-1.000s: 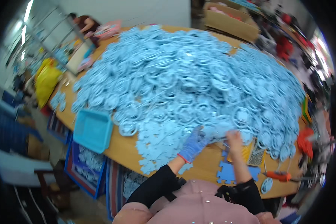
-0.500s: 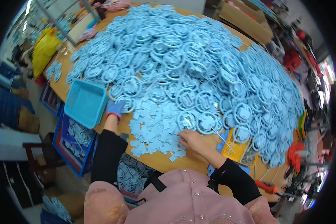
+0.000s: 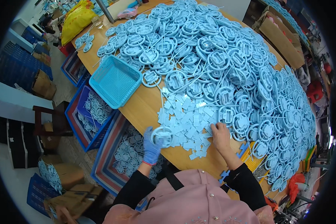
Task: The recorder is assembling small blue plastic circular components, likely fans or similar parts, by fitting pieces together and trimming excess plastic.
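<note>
My left hand (image 3: 152,146), in a blue glove, holds a light blue plastic ring part (image 3: 162,136) with a long thin stick at the table's near edge. Its fingers are closed on the ring's left side. My bare right hand (image 3: 221,136) rests at the right edge of a spread of small flat light blue plates (image 3: 184,121). Its fingers are bent together, and whatever they pinch, if anything, is hidden. A big heap of similar ring parts (image 3: 216,61) covers the table behind both hands.
An aqua basket (image 3: 114,83) stands at the table's left edge. Below it are crates (image 3: 107,153) with more ring parts. To the right of my right hand lies a yellow tray (image 3: 253,159) beside blue jigsaw-edged pieces. A cardboard box (image 3: 282,39) stands at the far right.
My left hand has drawn a ring part from the heap's edge near the basket toward my body. My right hand stays by the small plates. The whole view has shifted.
</note>
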A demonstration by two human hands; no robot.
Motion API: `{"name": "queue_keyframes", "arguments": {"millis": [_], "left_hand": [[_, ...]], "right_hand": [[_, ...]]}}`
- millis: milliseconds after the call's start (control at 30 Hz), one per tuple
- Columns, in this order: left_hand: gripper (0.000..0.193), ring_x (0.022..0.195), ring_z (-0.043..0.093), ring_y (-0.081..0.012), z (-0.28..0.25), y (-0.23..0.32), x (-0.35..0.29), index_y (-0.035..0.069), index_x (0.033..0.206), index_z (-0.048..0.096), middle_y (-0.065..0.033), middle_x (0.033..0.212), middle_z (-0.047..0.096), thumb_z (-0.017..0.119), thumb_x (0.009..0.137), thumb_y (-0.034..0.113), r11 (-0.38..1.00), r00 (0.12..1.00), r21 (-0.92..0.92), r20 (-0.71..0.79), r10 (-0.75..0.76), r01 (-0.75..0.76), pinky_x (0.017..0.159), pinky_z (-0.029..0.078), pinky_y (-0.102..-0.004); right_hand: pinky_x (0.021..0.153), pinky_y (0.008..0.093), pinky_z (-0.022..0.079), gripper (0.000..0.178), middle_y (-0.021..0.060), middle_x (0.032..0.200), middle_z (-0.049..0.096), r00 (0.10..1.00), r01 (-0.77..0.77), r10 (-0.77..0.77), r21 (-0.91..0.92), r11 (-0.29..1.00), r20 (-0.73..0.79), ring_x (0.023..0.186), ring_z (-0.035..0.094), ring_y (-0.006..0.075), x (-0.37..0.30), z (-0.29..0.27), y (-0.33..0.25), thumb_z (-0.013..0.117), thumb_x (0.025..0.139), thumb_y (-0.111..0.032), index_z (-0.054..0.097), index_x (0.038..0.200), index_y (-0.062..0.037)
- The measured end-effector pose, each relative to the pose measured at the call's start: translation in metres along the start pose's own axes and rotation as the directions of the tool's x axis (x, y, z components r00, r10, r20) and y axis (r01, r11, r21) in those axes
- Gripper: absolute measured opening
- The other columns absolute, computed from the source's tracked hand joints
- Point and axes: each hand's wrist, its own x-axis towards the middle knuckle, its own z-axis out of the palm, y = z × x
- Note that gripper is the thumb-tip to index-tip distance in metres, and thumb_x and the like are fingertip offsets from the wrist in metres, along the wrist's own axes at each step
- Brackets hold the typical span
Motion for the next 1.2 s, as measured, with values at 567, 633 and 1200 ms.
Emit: {"name": "queue_keyframes", "arguments": {"millis": [567,633,1200], "left_hand": [[0.047,0.102,0.059,-0.0237,0.119,0.105,0.047,0.008,0.127,0.041,-0.0117,0.116,0.055,0.063,0.085,0.005,0.713,0.844,-0.507,0.485,-0.229,0.485,0.08,0.053,-0.0367],[0.047,0.101,0.061,-0.0278,0.12,0.112,0.048,0.013,0.129,0.039,-0.0125,0.118,0.055,0.058,0.088,0.004,0.5,0.73,-0.558,0.629,-0.266,0.663,0.077,0.055,-0.0456],[0.06,0.103,0.058,-0.0181,0.156,0.104,0.017,0.006,0.133,0.036,-0.0086,0.12,0.053,0.069,0.083,0.009,0.736,0.707,-0.446,0.705,-0.063,0.51,0.082,0.052,-0.0302]], "right_hand": [[0.067,0.0322,0.052,0.018,0.0068,0.078,0.064,0.802,-0.43,0.506,0.895,0.118,0.319,0.071,0.064,0.0229,0.013,-0.033,0.018,0.067,0.079,-0.009,0.06,0.095,-0.0052],[0.065,0.0282,0.052,0.02,0.0033,0.079,0.064,0.792,-0.313,0.407,0.876,-0.368,0.454,0.07,0.064,0.0141,0.012,-0.058,0.003,0.069,0.083,-0.012,0.059,0.099,-0.0066],[0.064,0.0297,0.056,0.018,0.0059,0.075,0.063,0.702,-0.389,0.378,0.77,-0.506,0.603,0.07,0.068,0.0188,-0.006,-0.064,-0.013,0.065,0.088,-0.021,0.058,0.089,-0.0046]]}}
